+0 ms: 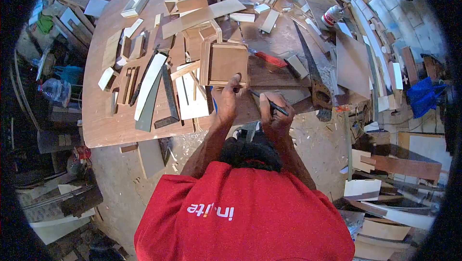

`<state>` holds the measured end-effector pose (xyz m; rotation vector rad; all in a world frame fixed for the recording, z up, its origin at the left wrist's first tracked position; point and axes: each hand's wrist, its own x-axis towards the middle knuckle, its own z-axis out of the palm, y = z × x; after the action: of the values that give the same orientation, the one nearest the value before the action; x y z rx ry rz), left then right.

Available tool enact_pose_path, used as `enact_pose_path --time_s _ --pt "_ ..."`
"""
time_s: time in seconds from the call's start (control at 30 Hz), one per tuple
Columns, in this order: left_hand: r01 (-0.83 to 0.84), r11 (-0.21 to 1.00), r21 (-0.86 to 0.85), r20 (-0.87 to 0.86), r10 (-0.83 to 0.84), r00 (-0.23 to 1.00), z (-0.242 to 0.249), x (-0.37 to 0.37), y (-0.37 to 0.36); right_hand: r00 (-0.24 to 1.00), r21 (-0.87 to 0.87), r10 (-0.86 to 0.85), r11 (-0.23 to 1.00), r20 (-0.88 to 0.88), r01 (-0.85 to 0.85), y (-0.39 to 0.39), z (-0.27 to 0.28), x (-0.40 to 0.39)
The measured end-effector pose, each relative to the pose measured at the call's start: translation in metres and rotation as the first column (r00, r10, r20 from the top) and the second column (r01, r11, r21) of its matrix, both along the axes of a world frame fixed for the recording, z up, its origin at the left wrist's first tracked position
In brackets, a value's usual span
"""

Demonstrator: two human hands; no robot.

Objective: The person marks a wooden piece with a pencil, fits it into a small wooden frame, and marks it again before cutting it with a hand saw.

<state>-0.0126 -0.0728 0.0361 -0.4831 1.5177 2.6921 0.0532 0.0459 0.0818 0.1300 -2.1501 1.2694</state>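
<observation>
My left hand (226, 101) grips a small square wooden box (228, 63) by its near edge, with the thumb over the rim. The box is tilted up, showing its flat brown panel and raised border. Closed around a black pen (278, 108) is my right hand (275, 116), just right of the box; the pen's tip points up and left toward the box's lower right corner. Close to the left hand lie a white board (192, 104) and thin wooden strips. A red-handled tool (270, 59) rests beyond the right hand.
A handsaw (312, 61) lies on the right of the wooden table (103, 121). Several small wooden boxes (190, 3) and offcuts cover the far side. A dark square (167, 100) lies at left, and a bottle (332, 15) stands back right. Stacked wood surrounds the table.
</observation>
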Motion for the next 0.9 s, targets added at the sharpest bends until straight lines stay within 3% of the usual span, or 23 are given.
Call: enact_pose_path --time_s 0.3,0.4,0.47,0.57,0.6,0.67,0.7,0.8,0.83,0.9 --pt "0.048 0.989 -0.14 0.075 -0.038 0.996 -0.003 0.001 0.001 0.999 -0.05 0.017 0.999 0.042 -0.015 -0.003 -0.005 -0.006" --pt "-0.028 0.998 -0.065 -0.035 0.025 0.999 0.003 0.003 0.003 0.999 -0.031 -0.016 0.999 0.034 0.017 0.002 -0.007 -0.008" --pt "0.132 0.989 -0.06 0.063 -0.129 0.99 0.0 0.003 -0.007 0.999 -0.014 -0.045 0.999 -0.012 0.045 0.011 -0.007 -0.011" --pt "0.184 0.982 -0.027 -0.084 -0.186 0.979 -0.011 0.004 -0.015 0.975 -0.299 -0.149 0.934 0.165 0.193 0.025 0.01 -0.006" --pt "0.193 0.981 -0.031 -0.097 -0.196 0.976 -0.007 0.006 -0.016 0.98 -0.274 -0.181 0.941 0.08 0.196 0.032 0.018 -0.006" --pt "0.269 0.962 0.044 -0.095 -0.264 0.96 0.006 0.014 -0.019 0.97 -0.392 -0.244 0.894 -0.012 0.22 0.038 0.035 -0.009" --pt "0.289 0.954 0.074 -0.176 -0.273 0.946 0.015 0.016 -0.02 0.97 -0.368 -0.244 0.9 0.014 0.232 0.046 0.039 -0.008" --pt "0.335 0.942 0.014 -0.189 -0.327 0.926 0.024 0.02 -0.02 0.986 -0.264 -0.165 0.952 -0.021 0.153 0.051 0.071 -0.01" --pt "0.34 0.94 -0.018 -0.175 -0.338 0.925 0.028 0.021 -0.02 0.99 -0.255 -0.138 0.956 0.037 0.143 0.052 0.071 -0.013" --pt "0.331 0.943 -0.038 -0.231 -0.331 0.915 0.021 0.019 -0.017 0.993 -0.194 -0.122 0.974 -0.011 0.117 0.052 0.067 -0.02"
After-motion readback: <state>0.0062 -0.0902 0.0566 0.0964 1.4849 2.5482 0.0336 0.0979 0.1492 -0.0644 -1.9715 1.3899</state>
